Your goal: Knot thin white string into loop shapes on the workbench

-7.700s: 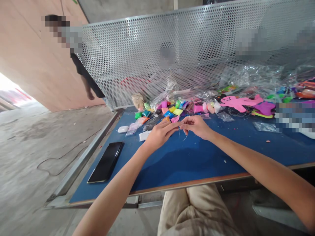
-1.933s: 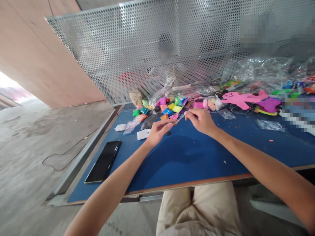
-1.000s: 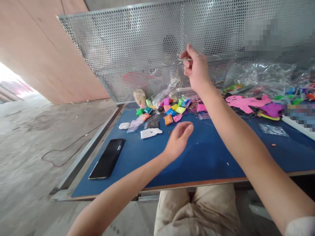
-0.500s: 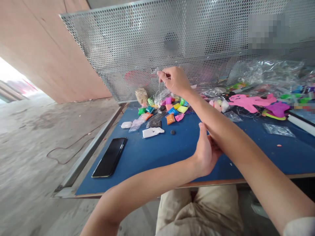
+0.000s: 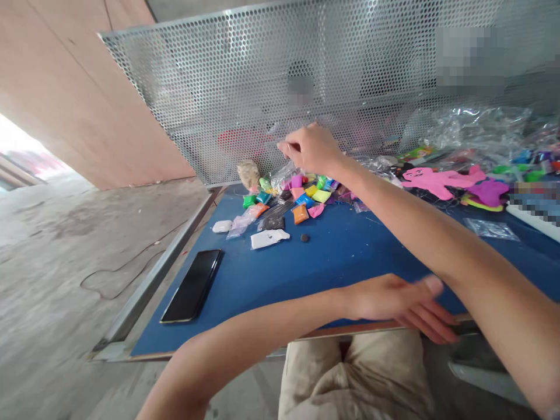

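My right hand (image 5: 308,149) is raised above the far side of the blue table (image 5: 262,280), with its fingers pinched together. A thin, pale thread, faint and hard to follow, shows at those fingertips. Below it lie several small packets of coloured clay, among them an orange packet (image 5: 300,214) and a blue packet (image 5: 305,200). My left hand (image 5: 405,303) is over the table's front edge beside my right forearm, slightly blurred. Its fingers are stretched out and it holds nothing.
A black phone (image 5: 192,286) lies at the left. Nearer the packets are a white case (image 5: 222,226), a white packet (image 5: 270,238) and a dark round piece (image 5: 305,238). A pink figure (image 5: 437,182) lies at the right, and a perforated metal panel (image 5: 245,76) stands behind.
My left hand has left the middle of my right forearm and moved right and toward me, its fingers now extended. My right hand has dipped slightly, still pinched.
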Demonstrator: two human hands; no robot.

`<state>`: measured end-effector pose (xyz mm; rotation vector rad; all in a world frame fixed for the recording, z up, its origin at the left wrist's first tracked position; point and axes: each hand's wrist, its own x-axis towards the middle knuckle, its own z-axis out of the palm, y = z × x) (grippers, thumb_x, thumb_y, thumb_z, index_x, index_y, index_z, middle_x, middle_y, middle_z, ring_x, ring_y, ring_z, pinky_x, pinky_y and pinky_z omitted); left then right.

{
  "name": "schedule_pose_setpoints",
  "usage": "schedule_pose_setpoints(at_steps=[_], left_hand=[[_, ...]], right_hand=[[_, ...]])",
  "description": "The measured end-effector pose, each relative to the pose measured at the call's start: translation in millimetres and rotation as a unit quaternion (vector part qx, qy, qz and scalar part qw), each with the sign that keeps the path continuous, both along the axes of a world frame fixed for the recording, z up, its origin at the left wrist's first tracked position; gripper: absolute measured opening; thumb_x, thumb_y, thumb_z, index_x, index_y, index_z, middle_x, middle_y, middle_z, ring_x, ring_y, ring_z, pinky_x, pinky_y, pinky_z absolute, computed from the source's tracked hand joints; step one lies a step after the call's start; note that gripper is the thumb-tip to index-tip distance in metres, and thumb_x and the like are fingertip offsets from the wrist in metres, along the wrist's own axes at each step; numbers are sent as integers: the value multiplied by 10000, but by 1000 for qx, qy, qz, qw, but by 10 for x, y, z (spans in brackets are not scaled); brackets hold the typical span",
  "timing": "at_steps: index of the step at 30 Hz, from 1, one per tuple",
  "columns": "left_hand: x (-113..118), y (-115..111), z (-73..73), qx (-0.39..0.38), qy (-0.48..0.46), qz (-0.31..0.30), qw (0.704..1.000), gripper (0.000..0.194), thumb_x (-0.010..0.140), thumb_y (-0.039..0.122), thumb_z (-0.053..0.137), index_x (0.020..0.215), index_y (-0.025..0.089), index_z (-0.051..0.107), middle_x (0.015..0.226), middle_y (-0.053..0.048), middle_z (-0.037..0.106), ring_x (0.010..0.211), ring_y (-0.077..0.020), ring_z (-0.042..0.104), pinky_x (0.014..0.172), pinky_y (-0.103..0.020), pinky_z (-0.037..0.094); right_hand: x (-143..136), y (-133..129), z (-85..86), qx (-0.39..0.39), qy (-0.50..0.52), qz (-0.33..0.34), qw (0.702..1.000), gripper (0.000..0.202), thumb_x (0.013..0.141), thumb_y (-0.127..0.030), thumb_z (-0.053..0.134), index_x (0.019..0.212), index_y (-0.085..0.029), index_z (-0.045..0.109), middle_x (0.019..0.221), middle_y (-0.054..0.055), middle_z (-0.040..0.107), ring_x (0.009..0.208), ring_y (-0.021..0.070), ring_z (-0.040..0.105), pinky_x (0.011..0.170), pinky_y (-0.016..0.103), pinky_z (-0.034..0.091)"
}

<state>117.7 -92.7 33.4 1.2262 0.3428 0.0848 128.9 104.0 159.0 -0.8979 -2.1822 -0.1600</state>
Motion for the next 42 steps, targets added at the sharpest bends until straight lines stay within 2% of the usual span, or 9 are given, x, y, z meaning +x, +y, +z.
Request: schedule_pose_setpoints(at_steps=[3,5,8,10,16,22,31,36,42], left_hand=[[-316,105,13,273,-18,100,957,475,903,570,568,1140,172,672,1029,-106,731,848,-203,693,833,-342,542],[-610,268,59,471,-16,253,845,321,952,470,534,1047,205,689,964,-64,724,880,-182,670,899,-342,499],[-997,562,75,623,36,483,614,361,859,491,666,1070,205,605,1009,-76,652,991,-223,609,957,-410,456],[-1127,703,25,633,83,537,551,639,763,582,735,1215,197,497,1193,-124,572,1112,-263,559,971,-442,453],[-1021,735,-197,613,141,411,660,948,661,663,777,1398,215,385,1420,-160,480,1314,-346,463,1101,-512,359],[-1049,868,-349,446,47,471,760,712,837,500,701,1403,182,408,1396,-166,532,1240,-275,555,1088,-452,409],[-1027,834,-257,178,-21,337,924,500,855,517,681,1210,165,651,1207,-127,673,1189,-260,602,1071,-427,434],[-1040,761,-248,116,-24,285,951,436,803,507,739,1044,144,719,864,-57,649,824,-152,626,879,-324,511],[-1076,774,-304,242,24,380,893,403,837,553,669,929,162,699,722,7,537,636,-92,447,612,-228,395]], right_hand=[[219,-202,-238,2,-74,-29,997,418,994,-403,439,715,-189,666,660,31,617,666,181,539,675,315,330],[419,-358,-479,-16,-85,-79,993,394,972,-387,460,710,-200,687,679,36,655,668,188,559,635,312,301],[702,-570,-839,-93,-69,-148,982,401,958,-410,482,701,-211,717,704,42,699,682,197,596,611,306,291],[828,-679,-1010,-138,-37,-175,974,422,963,-431,479,698,-223,731,672,33,702,657,194,603,602,300,290],[879,-814,-1149,-176,73,-132,973,425,965,-464,507,733,-206,751,574,22,647,514,163,537,527,300,290],[859,-854,-1199,-217,199,38,955,432,983,-501,478,788,-190,705,516,-20,500,458,137,440,489,293,321],[799,-1121,-1199,-216,218,114,945,371,1002,-421,473,786,-207,685,591,-3,578,552,147,548,562,282,412],[812,-1103,-1246,-215,203,119,948,376,1004,-434,461,819,-201,692,588,0,594,538,144,563,552,273,425],[857,-925,-1354,-251,190,112,942,317,976,-464,521,954,-199,693,607,-8,615,545,143,576,545,262,432]])
